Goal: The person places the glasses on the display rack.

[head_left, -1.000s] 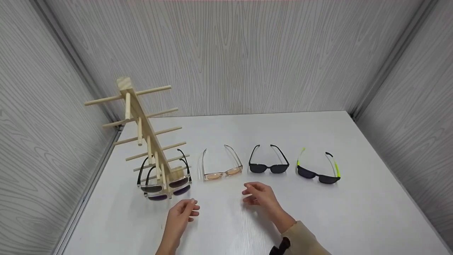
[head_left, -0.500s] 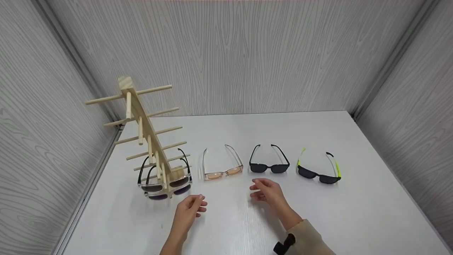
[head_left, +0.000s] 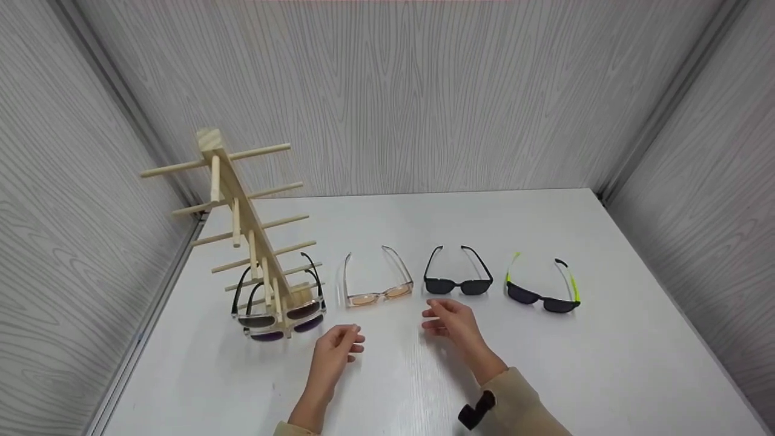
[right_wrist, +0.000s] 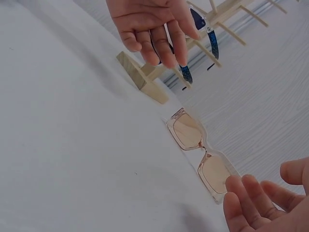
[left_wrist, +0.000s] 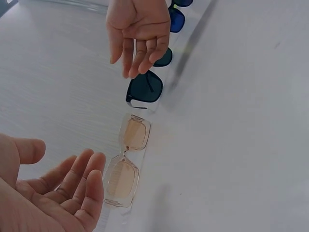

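Note:
In the head view my left hand (head_left: 334, 353) hovers over the near part of the table, loosely curled and holding nothing. My right hand (head_left: 454, 325) is just in front of the black sunglasses (head_left: 458, 286), also with nothing in its relaxed fingers. Between and beyond the two hands lie clear-framed glasses with orange lenses (head_left: 380, 295), their temples pointing away. Both wrist views show these same orange-lensed glasses near the fingertips, apart from them. Farther right sit dark sunglasses with yellow-green temples (head_left: 543, 299).
A wooden eyewear rack (head_left: 242, 200) with several pegs stands at the left. Two pairs of sunglasses (head_left: 303, 311) hang low on it. Wood-grain panels (head_left: 387, 97) close off the back and both sides of the white table (head_left: 424, 224).
My left hand has moved right and slightly away from me. The right hand shifted right, then a little back left and forward. All the glasses and the rack stay in place.

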### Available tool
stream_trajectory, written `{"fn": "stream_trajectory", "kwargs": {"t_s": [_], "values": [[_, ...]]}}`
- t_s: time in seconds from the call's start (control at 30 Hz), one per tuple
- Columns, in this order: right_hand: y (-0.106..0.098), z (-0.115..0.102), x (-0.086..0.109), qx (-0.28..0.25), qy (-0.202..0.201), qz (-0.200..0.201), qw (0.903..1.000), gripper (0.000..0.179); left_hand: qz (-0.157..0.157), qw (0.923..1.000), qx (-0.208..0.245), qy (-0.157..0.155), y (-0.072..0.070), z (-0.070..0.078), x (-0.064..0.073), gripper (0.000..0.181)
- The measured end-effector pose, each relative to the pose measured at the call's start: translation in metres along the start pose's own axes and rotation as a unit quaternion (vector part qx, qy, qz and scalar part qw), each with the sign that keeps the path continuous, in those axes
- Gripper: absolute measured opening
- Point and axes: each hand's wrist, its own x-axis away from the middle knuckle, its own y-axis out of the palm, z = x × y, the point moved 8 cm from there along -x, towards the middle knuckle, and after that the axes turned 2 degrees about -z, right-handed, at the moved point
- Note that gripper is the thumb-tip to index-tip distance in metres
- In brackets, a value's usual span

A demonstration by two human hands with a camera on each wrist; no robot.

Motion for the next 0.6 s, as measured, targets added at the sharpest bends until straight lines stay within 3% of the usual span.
{"fn": "stream_trajectory", "kwargs": {"t_s": [0.17, 0.37, 0.6], "values": [[0.007, -0.002, -0.006, 0.013, -0.013, -0.005, 0.9998, 0.042, 0.011, 0.9998, 0.011, 0.011, 0.005, 0.0, -0.005, 0.038], [0.016, 0.001, -0.015, 0.011, -0.03, -0.011, 0.9994, 0.041, 0.047, 0.9985, 0.018, 0.019, 0.007, 0.001, -0.01, 0.037], [0.022, 0.0, -0.02, 0.032, -0.053, 0.006, 0.9981, 0.042, 0.072, 0.9964, 0.024, 0.039, 0.007, 0.0, -0.016, 0.04]]}}
